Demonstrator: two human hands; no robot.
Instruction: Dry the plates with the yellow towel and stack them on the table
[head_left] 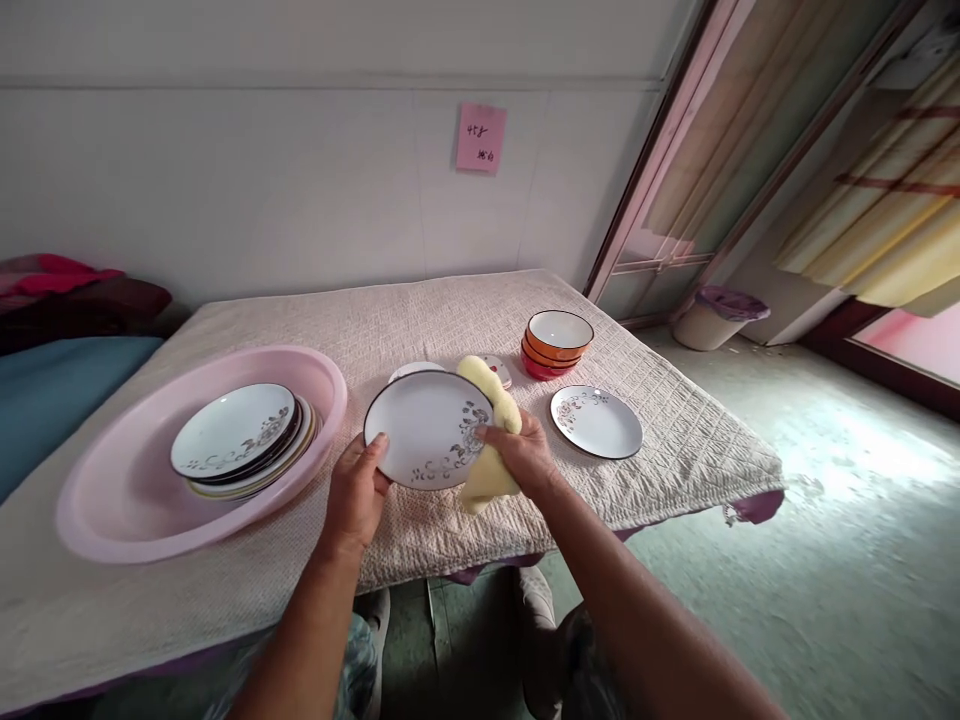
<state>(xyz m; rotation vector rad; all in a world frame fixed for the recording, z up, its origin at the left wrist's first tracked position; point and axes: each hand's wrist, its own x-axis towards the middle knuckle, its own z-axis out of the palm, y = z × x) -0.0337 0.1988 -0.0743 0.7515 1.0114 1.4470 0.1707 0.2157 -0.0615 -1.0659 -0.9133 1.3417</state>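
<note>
A white plate (420, 425) with a dark rim and a floral print is held up over the near edge of the table. My left hand (358, 492) grips its left rim, thumb on top. At the right rim, my right hand (525, 452) pinches the plate together with a pale yellow cloth (491, 478); part of the cloth bunches above the hand. Behind the held plate, small white dishes (498, 371) are partly hidden. A similar floral plate (598, 422) lies flat on the table to the right of my right hand.
A large pink basin (97, 500) on the left holds a stack of plates (234, 430). Stacked orange and red bowls (556, 345) stand at the right. The table (360, 315) has a quilted cream cover. A lined bin (712, 318) stands on the floor beyond.
</note>
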